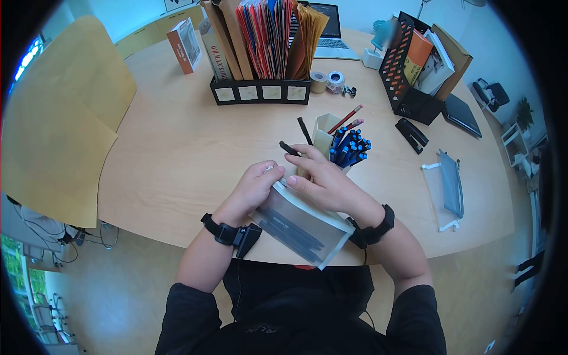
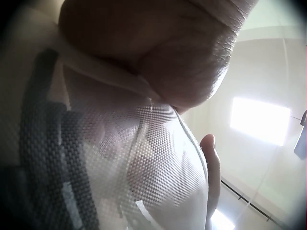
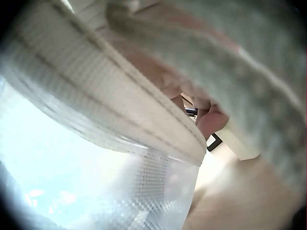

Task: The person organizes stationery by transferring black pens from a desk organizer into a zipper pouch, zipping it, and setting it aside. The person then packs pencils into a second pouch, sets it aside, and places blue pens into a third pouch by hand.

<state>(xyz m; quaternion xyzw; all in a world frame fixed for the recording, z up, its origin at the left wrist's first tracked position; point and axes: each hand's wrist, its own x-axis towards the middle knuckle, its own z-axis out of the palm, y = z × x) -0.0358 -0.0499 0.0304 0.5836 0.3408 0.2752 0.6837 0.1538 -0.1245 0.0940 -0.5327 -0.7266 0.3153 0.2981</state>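
A translucent mesh zip pouch (image 1: 296, 222) with a white edge hangs tilted over the table's front edge, dark pens showing inside; its mesh (image 2: 153, 163) fills much of the left wrist view, its white band (image 3: 105, 91) the right wrist view. The left hand (image 1: 255, 186) pinches the pouch's upper left corner. The right hand (image 1: 325, 182) is above the pouch's top edge, fingers extended and slightly bent toward the left hand; whether it touches the pouch is unclear. Near its fingertips is a black pen (image 1: 289, 148). Behind stands a cream holder (image 1: 322, 137) with pencils and blue-capped pens (image 1: 350, 147).
A second, blue-grey pouch (image 1: 451, 184) lies at the right, below a black stapler (image 1: 412, 135). Farther back are a file rack (image 1: 260, 93), tape rolls (image 1: 335, 81), a laptop (image 1: 334, 44) and a black magazine holder (image 1: 417, 105). A tan chair or panel (image 1: 65, 118) stands left.
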